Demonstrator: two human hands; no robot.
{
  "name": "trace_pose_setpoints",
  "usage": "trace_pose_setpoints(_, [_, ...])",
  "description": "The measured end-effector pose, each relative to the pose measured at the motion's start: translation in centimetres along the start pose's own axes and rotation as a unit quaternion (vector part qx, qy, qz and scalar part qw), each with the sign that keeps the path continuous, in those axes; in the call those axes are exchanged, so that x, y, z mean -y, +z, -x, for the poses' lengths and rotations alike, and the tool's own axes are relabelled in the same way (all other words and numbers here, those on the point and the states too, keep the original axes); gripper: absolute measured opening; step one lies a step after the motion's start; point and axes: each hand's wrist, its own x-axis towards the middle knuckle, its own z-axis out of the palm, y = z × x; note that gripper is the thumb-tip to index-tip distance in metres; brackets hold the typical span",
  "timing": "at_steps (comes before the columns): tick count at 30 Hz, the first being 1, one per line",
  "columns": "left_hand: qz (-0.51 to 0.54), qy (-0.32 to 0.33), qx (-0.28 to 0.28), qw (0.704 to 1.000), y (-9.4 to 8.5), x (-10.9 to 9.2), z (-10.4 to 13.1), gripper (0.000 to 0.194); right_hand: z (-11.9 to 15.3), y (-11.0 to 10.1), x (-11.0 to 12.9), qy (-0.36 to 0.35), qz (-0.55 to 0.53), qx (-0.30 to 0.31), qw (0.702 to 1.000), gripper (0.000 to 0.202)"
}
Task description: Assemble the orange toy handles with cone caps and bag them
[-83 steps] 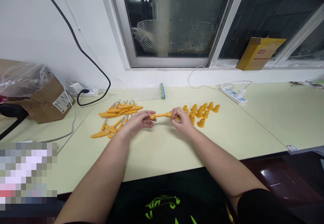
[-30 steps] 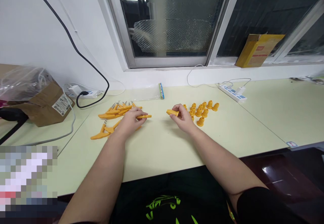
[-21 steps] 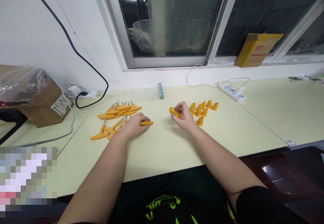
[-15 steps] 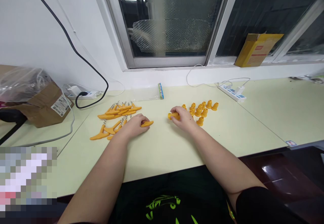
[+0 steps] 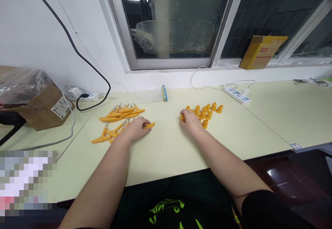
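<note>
My left hand (image 5: 137, 128) is closed around a yellow handle piece (image 5: 150, 125), whose pointed end sticks out past the fingers to the right. Behind and to the left of it lies a pile of similar yellow handles with coil springs (image 5: 121, 113), and a few more handles (image 5: 101, 138) rest nearer to me, partly covered by the hand. On the right, my right hand (image 5: 192, 121) has its fingers around a yellow cone-shaped cap (image 5: 182, 118), low over the table and mostly hidden. Several matching caps (image 5: 205, 123) stand upright beside and behind that hand.
A clear plastic bag with a coloured header (image 5: 165, 93) lies by the wall. Power strips (image 5: 238, 95) with cables sit at the back right and back left. An open cardboard box (image 5: 49, 106) stands far left, and a yellow carton (image 5: 263, 53) leans against the window.
My right hand has moved a little to the right with the cap, close up to the standing caps, and the cap has turned from lying sideways. My left hand has barely shifted.
</note>
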Motion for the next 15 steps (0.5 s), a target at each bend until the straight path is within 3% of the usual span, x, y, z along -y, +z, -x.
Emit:
trace_pose_setpoints(4, [0.005, -0.011, -0.003, 1.000, -0.3, -0.3, 0.2, 0.032, -0.1, -0.1, -0.6, 0.049, 0.008, 0.006, 0.999, 0.030])
trace_pose_setpoints(8, [0.031, -0.027, -0.030, 0.999, -1.0, -0.4, 0.3, 0.036, -0.1, -0.2, -0.7, 0.052, 0.003, -0.004, 0.999, 0.033])
trace_pose_setpoints(12, [0.025, -0.101, -0.120, 0.987, -2.0, 0.5, 0.1, 0.031, 0.0, -0.5, -0.4, 0.039, -0.007, -0.025, 0.999, 0.040])
trace_pose_setpoints(15, [0.009, -0.137, -0.197, 0.971, -2.4, 1.6, 0.0, 0.030, -0.1, -0.7, -0.4, 0.013, -0.032, -0.067, 0.997, 0.033])
